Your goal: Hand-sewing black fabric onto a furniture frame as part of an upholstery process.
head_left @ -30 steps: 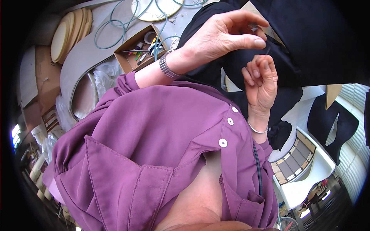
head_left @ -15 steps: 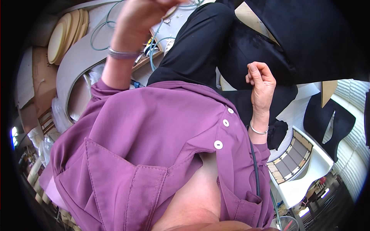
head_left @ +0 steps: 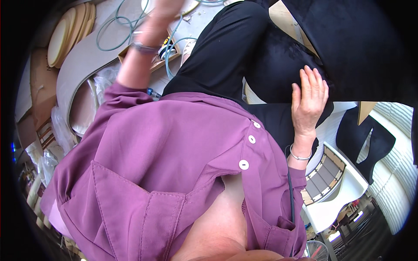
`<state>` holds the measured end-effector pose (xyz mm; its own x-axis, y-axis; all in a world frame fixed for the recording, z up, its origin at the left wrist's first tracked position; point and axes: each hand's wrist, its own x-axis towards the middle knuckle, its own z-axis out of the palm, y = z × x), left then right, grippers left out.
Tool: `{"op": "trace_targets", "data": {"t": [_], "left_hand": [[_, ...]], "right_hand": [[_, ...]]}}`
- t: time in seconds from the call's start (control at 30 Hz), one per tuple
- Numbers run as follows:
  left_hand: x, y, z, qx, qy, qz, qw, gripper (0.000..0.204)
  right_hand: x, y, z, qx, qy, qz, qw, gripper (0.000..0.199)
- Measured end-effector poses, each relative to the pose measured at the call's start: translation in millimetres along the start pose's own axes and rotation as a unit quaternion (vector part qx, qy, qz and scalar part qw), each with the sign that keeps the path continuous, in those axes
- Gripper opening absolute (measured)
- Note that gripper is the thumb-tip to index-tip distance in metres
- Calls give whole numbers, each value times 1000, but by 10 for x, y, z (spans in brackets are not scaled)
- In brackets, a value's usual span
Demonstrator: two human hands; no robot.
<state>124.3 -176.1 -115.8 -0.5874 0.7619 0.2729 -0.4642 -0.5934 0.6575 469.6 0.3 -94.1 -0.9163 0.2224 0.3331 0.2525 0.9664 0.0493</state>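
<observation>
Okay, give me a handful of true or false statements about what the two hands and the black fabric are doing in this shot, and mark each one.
1. The right hand lies open and flat on the black fabric. True.
2. The left hand is pressed flat on the black fabric. False: it is raised toward the top edge, blurred and partly cut off, apart from the fabric.
3. A thin bracelet sits on the right wrist. True.
4. The person wears a green shirt. False: the shirt is purple with white buttons.
5. A greenish hose lies coiled near the left forearm. True.
6. The right hand pinches a pair of scissors. False: its fingers are spread and hold nothing.
</observation>
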Motion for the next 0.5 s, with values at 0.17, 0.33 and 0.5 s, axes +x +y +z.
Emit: {"op": "trace_targets", "data": {"t": [0.17, 0.33, 0.5], "left_hand": [[-115, -1232, 834, 533, -120, -13, 838, 23], [161, -1650, 768, 542, -89, -34, 835, 29], [286, -1787, 871, 530, -124, -26, 838, 33]], "right_hand": [[-66, 17, 227, -5, -74, 31, 997, 81], [-47, 92, 273, -10, -77, 46, 996, 81], [86, 98, 301, -33, -58, 54, 996, 82]]}}
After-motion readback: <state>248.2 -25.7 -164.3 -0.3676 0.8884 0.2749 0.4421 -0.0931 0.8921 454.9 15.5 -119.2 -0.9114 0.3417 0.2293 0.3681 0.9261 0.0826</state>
